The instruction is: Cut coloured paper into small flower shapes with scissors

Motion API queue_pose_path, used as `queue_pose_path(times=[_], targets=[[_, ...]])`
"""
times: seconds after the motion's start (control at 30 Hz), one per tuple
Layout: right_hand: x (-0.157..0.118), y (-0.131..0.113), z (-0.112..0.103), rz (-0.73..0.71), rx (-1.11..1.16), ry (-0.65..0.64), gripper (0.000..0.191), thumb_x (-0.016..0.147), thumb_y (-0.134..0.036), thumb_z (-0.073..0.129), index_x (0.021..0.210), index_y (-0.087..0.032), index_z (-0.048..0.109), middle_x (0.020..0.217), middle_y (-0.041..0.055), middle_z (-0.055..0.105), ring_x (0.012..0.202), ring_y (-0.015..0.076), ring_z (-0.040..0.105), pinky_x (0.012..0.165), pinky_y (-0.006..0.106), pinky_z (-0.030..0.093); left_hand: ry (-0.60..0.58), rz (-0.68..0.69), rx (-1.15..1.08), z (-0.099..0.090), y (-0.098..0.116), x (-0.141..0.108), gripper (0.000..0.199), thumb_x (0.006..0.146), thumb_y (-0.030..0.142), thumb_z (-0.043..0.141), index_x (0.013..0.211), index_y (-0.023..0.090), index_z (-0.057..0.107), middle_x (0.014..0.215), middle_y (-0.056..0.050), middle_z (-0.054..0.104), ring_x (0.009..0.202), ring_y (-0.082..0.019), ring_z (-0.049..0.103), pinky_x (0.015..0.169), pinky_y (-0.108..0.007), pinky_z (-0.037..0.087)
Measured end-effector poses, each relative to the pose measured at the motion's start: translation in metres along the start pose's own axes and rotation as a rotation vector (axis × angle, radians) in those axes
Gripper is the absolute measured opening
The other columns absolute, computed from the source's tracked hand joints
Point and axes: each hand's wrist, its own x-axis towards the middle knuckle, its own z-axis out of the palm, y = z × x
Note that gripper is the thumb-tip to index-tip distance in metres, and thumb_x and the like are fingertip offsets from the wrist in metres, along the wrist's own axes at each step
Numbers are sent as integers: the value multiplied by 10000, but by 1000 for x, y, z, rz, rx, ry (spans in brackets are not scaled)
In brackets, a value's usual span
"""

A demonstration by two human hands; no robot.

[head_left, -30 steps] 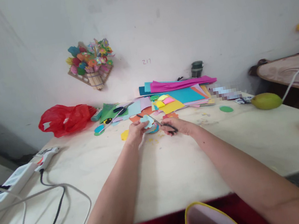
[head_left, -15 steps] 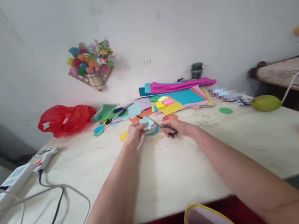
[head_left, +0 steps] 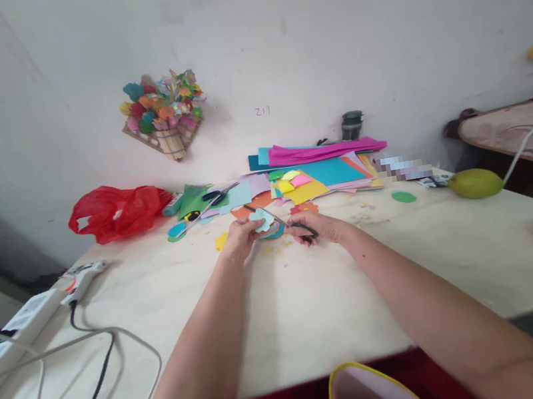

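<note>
Tabletop (head_left: 292,330) beneath the left hand (head_left: 240,236), pinching a pale-blue scalloped cutout (head_left: 262,220), and the right hand (head_left: 317,226), near but apart, clamped on black-handled scissors (head_left: 309,228) just beside the cutout. Beyond the hands lie coloured sheets (head_left: 333,172); farther, up and leftward, a flower ornament (head_left: 164,111) hangs on the wall (head_left: 321,35).

A pale wall (head_left: 321,35) rises behind the whitish table (head_left: 315,313).

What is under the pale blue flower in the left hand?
Blue pieces show just below the pale blue flower; whatever lies directly under it is covered from view.
</note>
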Motion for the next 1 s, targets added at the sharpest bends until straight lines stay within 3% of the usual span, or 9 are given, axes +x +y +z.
queue_pose_path(times=[0.33, 1.0], targets=[[5, 9, -3, -4, -1, -36, 293, 732, -422, 632, 743, -154, 513, 527, -43, 533, 373, 51, 474, 301, 149, 245, 3, -9, 12, -2, 1, 1, 207, 482, 145, 785, 641, 83, 668, 630, -63, 666, 602, -164, 636, 647, -280, 519], [2, 1, -1, 52, 15, -42, 286, 716, -412, 637, 756, -152, 525, 489, -54, 504, 345, 51, 448, 290, 149, 232, -23, -21, 19, -9, 0, 3, 181, 498, 146, 774, 643, 92, 679, 638, -67, 675, 579, -158, 619, 635, -282, 499]])
